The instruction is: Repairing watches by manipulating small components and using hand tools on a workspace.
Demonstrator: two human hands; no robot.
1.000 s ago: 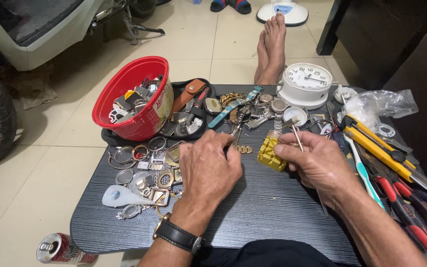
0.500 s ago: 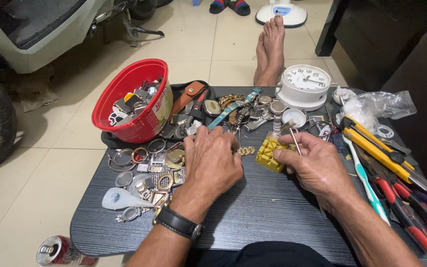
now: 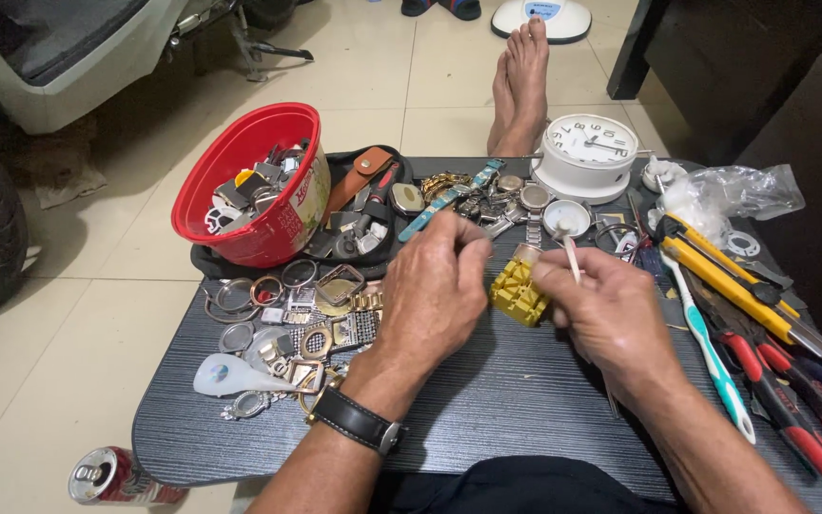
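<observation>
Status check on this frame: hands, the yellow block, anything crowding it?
Left hand pinched at the yellow block. Right hand steadies it, holding a thin stick. Block flat on the table. Loose watch parts right behind.

The left hand point(image 3: 435, 286) and the right hand point(image 3: 606, 309) met over a yellow block point(image 3: 518, 290) on the dark table point(image 3: 525, 400). The right hand pinched a thin stick point(image 3: 571, 255). A red bowl point(image 3: 257, 181) of watch parts sat near a white clock point(image 3: 587, 152).

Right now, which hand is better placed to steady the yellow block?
Probably the left hand: its fingertips sit at the yellow block, apparently free, while the right hand pinches a thin stick.
</observation>
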